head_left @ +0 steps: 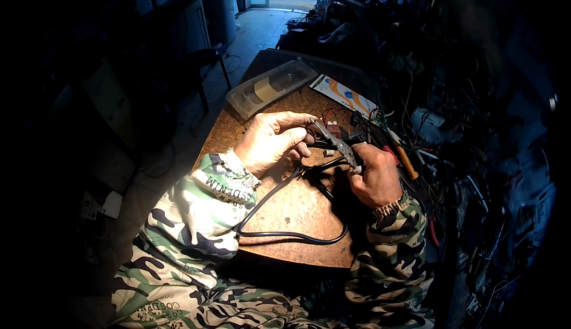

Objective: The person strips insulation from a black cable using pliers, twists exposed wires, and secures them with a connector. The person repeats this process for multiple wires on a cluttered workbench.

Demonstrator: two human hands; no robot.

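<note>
My left hand [273, 142] is closed in a pinch near the jaws of grey metal pliers [336, 140]; what sits between its fingertips is too small to name. My right hand [375, 174] grips the pliers' handles, with the jaws pointing up and left. Just behind the jaws lies a small reddish-brown part with wires [332, 128]. A small cylindrical piece [329, 152] is below them. A black cable [303, 238] loops over the worn wooden tabletop [285, 210] under and between my hands.
A clear plastic tray [253, 100] and a white-orange flat package [345, 94] lie toward the back. A yellow-handled tool [405, 161] and dense tangled wires crowd the right. A dark chair [202, 58] stands back left; a doorway with a car outside is beyond.
</note>
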